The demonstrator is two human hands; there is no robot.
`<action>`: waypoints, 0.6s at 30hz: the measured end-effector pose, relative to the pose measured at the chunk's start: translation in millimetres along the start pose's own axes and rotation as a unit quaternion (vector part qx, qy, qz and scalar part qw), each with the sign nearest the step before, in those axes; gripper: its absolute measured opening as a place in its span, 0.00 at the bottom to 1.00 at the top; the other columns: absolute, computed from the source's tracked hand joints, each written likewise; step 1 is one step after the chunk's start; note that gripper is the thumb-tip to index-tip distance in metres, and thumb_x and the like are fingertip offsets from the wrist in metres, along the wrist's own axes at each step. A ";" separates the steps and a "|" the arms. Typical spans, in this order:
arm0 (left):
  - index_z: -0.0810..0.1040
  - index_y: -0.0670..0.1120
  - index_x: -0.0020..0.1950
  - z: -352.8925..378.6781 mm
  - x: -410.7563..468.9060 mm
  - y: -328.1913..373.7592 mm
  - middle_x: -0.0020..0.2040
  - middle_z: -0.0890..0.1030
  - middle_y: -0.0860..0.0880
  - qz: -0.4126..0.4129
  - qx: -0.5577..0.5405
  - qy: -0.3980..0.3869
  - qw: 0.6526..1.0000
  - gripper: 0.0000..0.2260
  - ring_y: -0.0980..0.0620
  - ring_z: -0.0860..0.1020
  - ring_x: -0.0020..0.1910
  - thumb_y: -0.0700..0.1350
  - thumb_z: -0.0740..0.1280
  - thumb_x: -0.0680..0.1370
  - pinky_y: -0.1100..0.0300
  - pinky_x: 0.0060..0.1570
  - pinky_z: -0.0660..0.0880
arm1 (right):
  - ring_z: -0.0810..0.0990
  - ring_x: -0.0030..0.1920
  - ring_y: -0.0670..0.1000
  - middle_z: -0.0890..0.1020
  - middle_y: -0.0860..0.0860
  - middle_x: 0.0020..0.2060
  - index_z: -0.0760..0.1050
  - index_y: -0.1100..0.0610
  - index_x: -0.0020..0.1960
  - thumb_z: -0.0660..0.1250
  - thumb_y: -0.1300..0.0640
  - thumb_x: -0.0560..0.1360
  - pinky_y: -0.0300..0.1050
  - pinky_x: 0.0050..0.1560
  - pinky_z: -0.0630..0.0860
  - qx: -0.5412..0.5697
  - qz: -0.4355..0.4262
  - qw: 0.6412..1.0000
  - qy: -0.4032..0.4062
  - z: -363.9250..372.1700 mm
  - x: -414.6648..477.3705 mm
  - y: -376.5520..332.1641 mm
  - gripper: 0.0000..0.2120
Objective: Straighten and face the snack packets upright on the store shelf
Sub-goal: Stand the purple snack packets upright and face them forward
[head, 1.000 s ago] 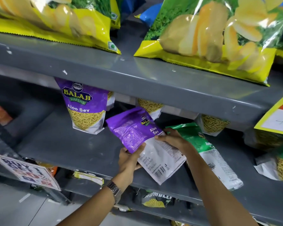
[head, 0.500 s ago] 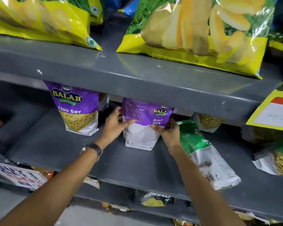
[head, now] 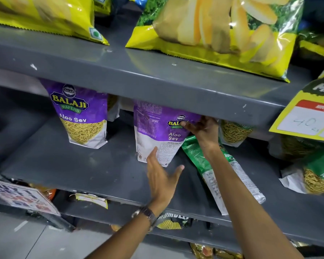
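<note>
- Our right hand pinches the upper right part of the purple Aloo Sev packet, thumb laid over the printed logo, fingers tucked behind near the underside of the upper shelf.
- Our left hand is spread wide with nothing in it, its fingertips touching or almost touching the white lower part of that packet; we cannot tell which.
- That packet stands upright on the grey middle shelf, its back panel of small print turned toward us.
- To its left, well apart, a second Aloo Sev packet stands upright showing its front.
- Just beside the held packet on the right, a green packet lies flat and slanted, running out to the shelf's front edge.
- Large yellow chip bags rest on the upper shelf.
- A yellow price tag hangs at the right.
</note>
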State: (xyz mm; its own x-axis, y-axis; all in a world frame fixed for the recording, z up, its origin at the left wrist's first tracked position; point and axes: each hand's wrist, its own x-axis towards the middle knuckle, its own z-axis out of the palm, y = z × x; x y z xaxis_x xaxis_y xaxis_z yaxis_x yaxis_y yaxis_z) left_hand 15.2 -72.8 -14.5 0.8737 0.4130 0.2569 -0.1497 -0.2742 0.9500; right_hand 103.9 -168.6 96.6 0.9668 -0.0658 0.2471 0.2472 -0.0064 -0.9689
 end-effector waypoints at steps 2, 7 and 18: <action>0.57 0.44 0.72 8.0 1.8 8.8 0.68 0.65 0.43 -0.024 -0.017 -0.008 1.000 0.44 0.51 0.63 0.68 0.57 0.75 0.63 0.58 0.66 0.63 | 0.84 0.37 0.47 0.84 0.45 0.36 0.81 0.50 0.36 0.77 0.68 0.62 0.43 0.41 0.82 -0.036 -0.026 0.999 0.003 2.8 -5.1 -2.4 0.14; 0.51 0.43 0.75 12.5 14.0 7.2 0.74 0.58 0.41 -0.022 -0.008 -0.007 1.000 0.52 0.47 0.57 0.74 0.61 0.74 0.60 0.51 0.72 0.60 | 0.84 0.45 0.61 0.85 0.58 0.42 0.81 0.55 0.42 0.80 0.58 0.57 0.63 0.49 0.80 -0.063 -0.029 0.998 -0.003 12.3 -25.9 -1.9 0.15; 0.62 0.53 0.64 -27.6 70.4 -21.8 0.57 0.77 0.55 -0.062 -0.022 -0.076 0.995 0.41 0.50 0.78 0.56 0.54 0.79 0.57 0.51 0.53 0.77 | 0.83 0.37 0.42 0.86 0.44 0.33 0.79 0.53 0.39 0.73 0.68 0.66 0.34 0.38 0.79 0.022 -0.014 0.998 -0.064 14.0 -22.1 -9.5 0.10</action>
State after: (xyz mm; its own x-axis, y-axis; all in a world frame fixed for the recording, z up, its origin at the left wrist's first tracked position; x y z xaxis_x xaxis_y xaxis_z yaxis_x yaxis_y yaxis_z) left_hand 67.2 -13.8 -12.2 0.9464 0.3034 0.1109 -0.0540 -0.1899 0.9803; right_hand 81.1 -153.1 100.4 0.9592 0.0622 0.2756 0.2737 0.0380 -0.9611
